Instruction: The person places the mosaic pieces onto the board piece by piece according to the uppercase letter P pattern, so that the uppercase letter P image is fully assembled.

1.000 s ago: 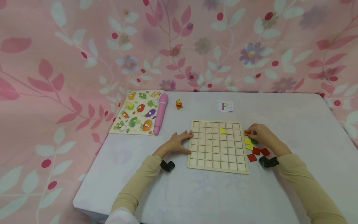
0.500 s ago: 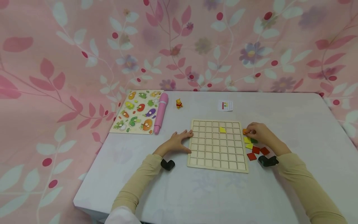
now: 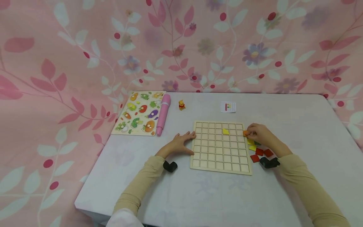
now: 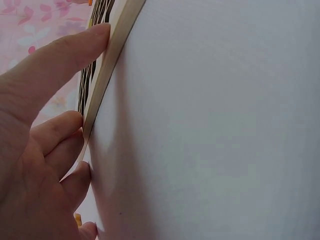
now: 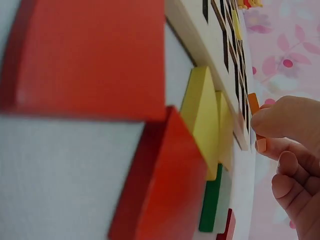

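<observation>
A wooden grid board (image 3: 211,146) lies flat on the table, with one yellow tile (image 3: 225,131) in a cell of its upper right part. My left hand (image 3: 178,145) rests at the board's left edge, thumb and fingers spread and touching the rim. Between thumb and fingertips, my right hand (image 3: 259,134) pinches an orange tile (image 5: 254,104) at the board's upper right edge. Just below that hand lie loose tiles: yellow tiles (image 5: 202,115), a green tile (image 5: 211,205) and several red tiles (image 5: 95,60). The green tile is partly hidden in the head view.
Behind the board lies a small card (image 3: 228,107) printed with a coloured grid. A small yellow-and-red bear figure (image 3: 181,105) stands to its left. Farther left are a vegetable puzzle board (image 3: 139,115) and a pink tube-shaped object (image 3: 163,115). A floral cloth hangs behind the table.
My right hand has moved slightly left with the orange tile, from beside the loose tiles to the board's right rim. The left hand stays at the left edge.
</observation>
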A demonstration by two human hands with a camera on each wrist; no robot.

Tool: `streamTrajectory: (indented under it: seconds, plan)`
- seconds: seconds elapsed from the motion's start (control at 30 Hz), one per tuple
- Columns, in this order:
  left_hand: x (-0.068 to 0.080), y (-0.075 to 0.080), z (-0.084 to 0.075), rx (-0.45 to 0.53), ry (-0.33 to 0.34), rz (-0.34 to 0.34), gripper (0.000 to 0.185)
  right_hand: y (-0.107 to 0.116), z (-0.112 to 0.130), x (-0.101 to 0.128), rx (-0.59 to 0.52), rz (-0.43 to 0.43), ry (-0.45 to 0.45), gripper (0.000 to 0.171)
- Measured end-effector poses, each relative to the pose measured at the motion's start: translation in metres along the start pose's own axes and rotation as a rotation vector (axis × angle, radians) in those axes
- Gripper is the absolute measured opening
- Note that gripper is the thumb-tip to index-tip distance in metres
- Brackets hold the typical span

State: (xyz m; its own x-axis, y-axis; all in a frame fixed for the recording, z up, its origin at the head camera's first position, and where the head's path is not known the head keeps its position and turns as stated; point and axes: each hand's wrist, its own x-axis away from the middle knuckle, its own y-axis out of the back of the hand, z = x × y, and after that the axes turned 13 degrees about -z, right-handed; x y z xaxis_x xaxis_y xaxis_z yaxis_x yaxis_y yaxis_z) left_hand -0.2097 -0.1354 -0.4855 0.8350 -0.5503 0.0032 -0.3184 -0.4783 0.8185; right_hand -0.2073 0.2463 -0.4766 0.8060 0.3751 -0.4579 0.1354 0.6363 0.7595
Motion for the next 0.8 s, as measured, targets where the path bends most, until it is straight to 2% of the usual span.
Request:
streamTrajectory:
  seconds: [0.2, 0.43, 0.67, 0.8]
  plan:
    - [-0.001, 0.001, 0.000, 0.007, 0.003, 0.000, 0.083, -0.002, 0.002, -0.006, -0.011, -0.007, 0.012, 0.009]
    - [0.000, 0.001, -0.001, -0.003, -0.005, -0.004, 0.083, -0.003, 0.007, -0.012, -0.014, 0.045, -0.066, 0.005]
    - [-0.001, 0.004, -0.005, -0.042, -0.010, -0.004, 0.083, -0.009, 0.014, -0.019, -0.031, -0.013, -0.035, 0.008]
    - [-0.003, 0.004, -0.005, -0.075, -0.011, -0.028, 0.083, -0.013, 0.020, -0.025, -0.058, -0.011, -0.019, 0.006]
